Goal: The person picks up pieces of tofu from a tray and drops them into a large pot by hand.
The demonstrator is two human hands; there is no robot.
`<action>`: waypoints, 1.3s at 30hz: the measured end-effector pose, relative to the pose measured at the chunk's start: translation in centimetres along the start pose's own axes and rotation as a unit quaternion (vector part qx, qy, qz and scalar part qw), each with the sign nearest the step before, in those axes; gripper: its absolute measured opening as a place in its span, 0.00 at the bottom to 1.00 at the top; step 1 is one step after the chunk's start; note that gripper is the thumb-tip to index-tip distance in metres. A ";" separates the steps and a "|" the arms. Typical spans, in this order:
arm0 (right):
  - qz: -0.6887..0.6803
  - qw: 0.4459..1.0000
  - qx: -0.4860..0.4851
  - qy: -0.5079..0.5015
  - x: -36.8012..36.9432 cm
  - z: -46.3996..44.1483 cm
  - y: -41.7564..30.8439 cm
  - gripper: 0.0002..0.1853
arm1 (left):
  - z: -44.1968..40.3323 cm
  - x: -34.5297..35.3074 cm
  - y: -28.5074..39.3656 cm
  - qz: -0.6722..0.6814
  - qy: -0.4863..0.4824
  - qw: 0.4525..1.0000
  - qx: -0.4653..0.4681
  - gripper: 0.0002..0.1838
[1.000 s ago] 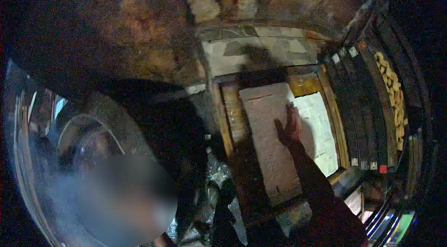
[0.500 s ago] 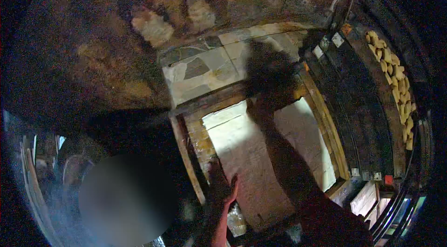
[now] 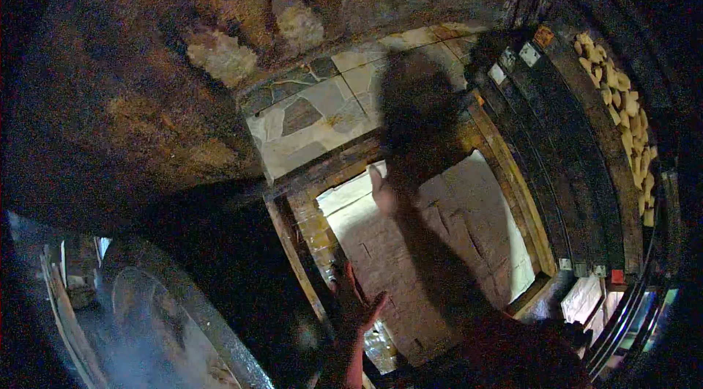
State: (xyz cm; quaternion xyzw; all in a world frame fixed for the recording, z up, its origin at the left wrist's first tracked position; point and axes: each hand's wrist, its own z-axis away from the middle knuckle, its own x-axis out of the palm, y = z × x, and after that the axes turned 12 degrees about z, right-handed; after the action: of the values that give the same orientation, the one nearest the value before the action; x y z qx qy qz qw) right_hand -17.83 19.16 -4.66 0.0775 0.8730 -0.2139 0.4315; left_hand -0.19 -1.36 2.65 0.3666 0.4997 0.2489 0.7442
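A pale, creased slab or sheet (image 3: 439, 257) lies inside a wooden frame (image 3: 514, 195). At its far edge is my right hand (image 3: 394, 197), reaching in from the lower right. Its thumb stands apart, while the other fingers are partly lost in dark shadow; nothing shows in its grasp. My left hand (image 3: 360, 307) is at the slab's near left edge, with fingers spread and nothing held. Whether either hand presses on the slab is unclear. Wet-looking brownish wood (image 3: 315, 235) shows along the slab's left side.
Stone tiles (image 3: 315, 114) border the frame's far side. Dark planks (image 3: 564, 162) run along the right, beside stacked light wood pieces (image 3: 622, 114). A curved rim (image 3: 212, 330) stands at the lower left, with haze inside. A dark shadow falls across the tiles and frame.
Over the last second, my right hand has moved left to the slab's far edge and my left hand has come into view. The view has shifted, and the person at lower left is out of view.
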 end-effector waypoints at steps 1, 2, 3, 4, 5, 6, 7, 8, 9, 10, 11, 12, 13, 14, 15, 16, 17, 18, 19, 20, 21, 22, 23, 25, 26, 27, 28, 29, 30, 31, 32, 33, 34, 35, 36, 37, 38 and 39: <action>0.008 0.981 0.098 -0.167 -2.7 -0.6 -2.4 0.36 | -0.1 0.3 -0.8 0.000 0.001 1.000 0.001 0.62; 0.006 0.981 0.097 -0.166 -2.3 -0.5 -2.6 0.36 | -0.3 1.1 -2.4 0.016 0.022 0.998 0.048 0.61; 0.023 0.973 0.072 -0.219 -1.8 0.0 -2.3 0.37 | -0.2 1.1 -2.6 0.033 0.042 0.994 0.092 0.61; 0.034 0.968 0.059 -0.243 -1.4 0.3 -2.1 0.37 | 0.2 1.1 -2.9 0.035 0.043 0.994 0.091 0.61; 0.045 0.961 0.045 -0.267 -1.1 0.5 -1.9 0.37 | 0.0 0.4 -1.9 0.094 0.015 0.994 0.057 0.60; 0.235 0.968 -0.086 -0.024 -0.8 0.6 -1.7 0.37 | -0.2 0.1 -1.4 0.153 -0.013 0.988 0.022 0.59; 0.315 0.930 -0.167 0.092 -0.5 0.6 -1.4 0.37 | -0.1 0.3 -1.3 0.159 -0.012 0.987 0.022 0.59; 0.397 0.863 -0.219 0.223 -0.1 0.7 -1.0 0.36 | 0.1 0.6 -1.3 0.207 0.007 0.978 0.030 0.59; 0.231 0.965 -0.117 0.036 0.5 0.6 -0.3 0.36 | 0.2 1.0 -1.4 0.254 0.026 0.966 0.038 0.58; 0.047 0.987 -0.003 -0.157 1.1 0.4 0.5 0.35 | 0.3 1.5 -1.8 0.259 0.028 0.965 0.037 0.58; 0.050 0.986 -0.006 -0.158 1.2 -0.1 1.2 0.35 | 0.2 2.2 -2.5 0.270 0.041 0.961 0.044 0.57; 0.029 0.988 -0.044 -0.148 1.2 -0.8 1.7 0.34 | 0.1 2.8 -3.2 0.280 0.055 0.957 0.051 0.56; 0.007 0.987 -0.083 -0.138 1.5 -1.4 1.8 0.33 | 0.0 3.4 -3.9 0.282 0.057 0.956 0.050 0.56; 0.007 0.987 -0.084 -0.139 -0.6 -2.9 0.6 0.33 | 0.0 4.0 -4.7 0.246 0.050 0.966 0.059 0.55; -0.081 0.959 -0.016 -0.272 -5.2 -5.1 -1.5 0.32 | 0.1 4.1 -5.2 0.209 0.042 0.975 0.069 0.55; -0.126 0.933 0.018 -0.336 -5.0 -4.6 -1.7 0.32 | 0.1 3.4 -4.6 0.210 0.039 0.975 0.068 0.55; -0.163 0.902 0.056 -0.396 -4.8 -4.2 -1.7 0.31 | 0.0 3.1 -4.3 0.216 0.037 0.973 0.070 0.55; 0.025 0.978 -0.080 -0.189 0.3 -0.6 0.3 0.31 | -0.1 3.0 -4.3 0.227 0.036 0.971 0.072 0.55; 0.211 0.954 -0.210 0.036 2.9 1.7 1.4 0.32 | -0.1 3.0 -4.2 0.237 0.034 0.968 0.076 0.55; 0.213 0.953 -0.211 0.037 1.1 1.9 -0.5 0.32 | -0.2 2.9 -4.1 0.245 0.034 0.966 0.078 0.54; 0.105 0.986 -0.056 -0.118 -2.4 1.3 -4.6 0.33 | -0.4 2.9 -4.2 0.251 0.033 0.964 0.080 0.54; -0.011 0.958 0.102 -0.267 -4.2 1.2 -7.3 0.34 | -0.3 2.9 -4.3 0.256 0.034 0.963 0.081 0.54; -0.010 0.957 0.102 -0.270 -3.9 2.0 -7.9 0.34 | -0.2 2.9 -4.3 0.264 0.034 0.961 0.080 0.54; 0.138 0.973 0.070 -0.169 -2.8 2.9 -7.8 0.33 | -0.3 3.2 -4.2 0.287 0.039 0.954 0.082 0.54; 0.138 0.974 0.069 -0.168 -2.5 3.1 -7.5 0.33 | -0.5 3.2 -4.1 0.307 0.045 0.947 0.084 0.53; 0.173 0.980 -0.040 -0.089 -2.1 3.4 -7.2 0.32 | -0.5 3.5 -4.1 0.334 0.051 0.937 0.085 0.53; 0.222 0.965 -0.139 0.004 -1.7 3.8 -6.9 0.31 | -0.5 3.7 -4.1 0.346 0.056 0.932 0.087 0.53; 0.188 0.961 -0.202 -0.011 1.6 3.3 -2.9 0.30 | -0.6 3.8 -4.0 0.365 0.062 0.924 0.092 0.53; 0.152 0.952 -0.263 -0.031 4.9 2.7 1.0 0.29 | -0.7 3.0 -3.8 0.258 0.045 0.961 0.086 0.52; 0.115 0.938 -0.322 -0.055 8.1 2.2 4.8 0.29 | -0.6 2.9 -3.9 0.256 0.049 0.962 0.084 0.52; -0.043 0.951 -0.216 -0.219 2.9 -0.8 2.6 0.29 | -0.7 2.8 -4.0 0.250 0.070 0.960 0.108 0.50; -0.187 0.920 -0.056 -0.341 -3.3 -3.7 -1.1 0.29 | -0.8 2.9 -3.9 0.245 0.093 0.956 0.131 0.48; -0.280 0.875 0.044 -0.393 -6.4 -5.0 -2.3 0.28 | -1.0 2.8 -3.4 0.244 0.097 0.956 0.130 0.48; -0.346 0.833 0.099 -0.421 -8.9 -5.6 -2.9 0.28 | -1.5 2.5 -2.6 0.375 0.128 0.913 0.098 0.46; -0.382 0.802 0.119 -0.442 -11.1 -5.4 -3.7 0.28 | -1.9 2.1 -1.6 0.499 0.156 0.850 0.064 0.44; -0.367 0.793 0.087 -0.478 -11.7 -4.1 -3.2 0.29 | -2.3 1.8 -0.4 0.612 0.182 0.769 0.028 0.41; -0.388 0.790 0.033 -0.474 -12.4 -2.5 -3.4 0.30 | -2.5 1.5 0.7 0.713 0.206 0.670 -0.009 0.39; -0.411 0.783 -0.020 -0.467 -13.1 -0.9 -3.7 0.30 | -2.7 1.2 1.6 0.798 0.225 0.558 -0.043 0.37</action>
State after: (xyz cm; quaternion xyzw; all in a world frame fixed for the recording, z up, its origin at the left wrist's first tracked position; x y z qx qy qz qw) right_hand -11.56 16.89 7.25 -0.4064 0.5181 -0.3635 0.6590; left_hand -2.28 1.31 2.61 0.5151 0.1432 0.8365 0.1203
